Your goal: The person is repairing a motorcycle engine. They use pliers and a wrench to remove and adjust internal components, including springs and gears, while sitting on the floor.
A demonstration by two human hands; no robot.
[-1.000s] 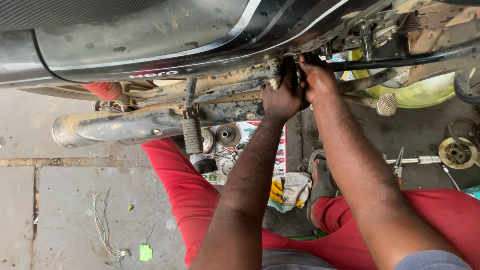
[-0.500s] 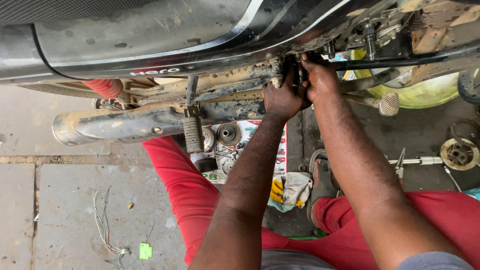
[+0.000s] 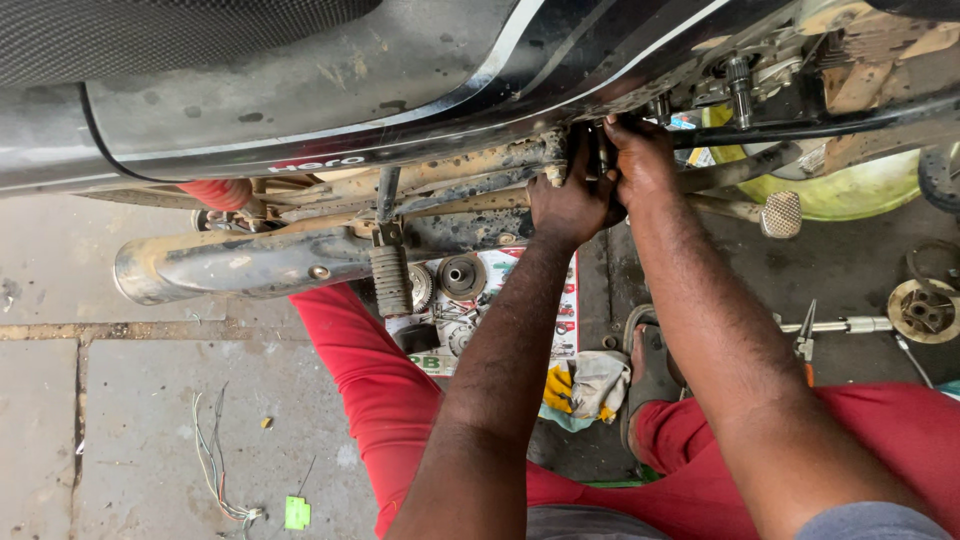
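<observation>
Here, seen from above, a person sitting on the ground in red trousers point(image 3: 370, 390) reaches both bare hands up to the underside of a motorcycle frame point(image 3: 450, 175). The left hand point(image 3: 568, 200) and the right hand point(image 3: 640, 160) meet at one spot, a dark, greasy fitting point(image 3: 603, 152) just under the black body panel point(image 3: 330, 90). Both hands are curled tightly around that spot, fingers pressed together, but the fitting is mostly hidden behind them, so I cannot tell exactly what they pinch.

The fitting looks like rusty, muddy steel: stiff, heavy for its bulk, bolted in place and probably slippery with oil. It is best gripped close in with the whole hand, thumbs braced against the frame, away from sharp rusted edges.

Below hangs a dull exhaust pipe point(image 3: 250, 265) with a ribbed footrest point(image 3: 390, 280) beside it. Gears point(image 3: 462, 276) lie on a printed sheet point(image 3: 500, 310), near a yellow and grey rag point(image 3: 590, 385). Loose wires point(image 3: 215, 460) rest on the concrete floor point(image 3: 120, 420).

Compared with half a second earlier, both hands sit at the same spot in the same clasp; only the camera has shifted very slightly.
</observation>
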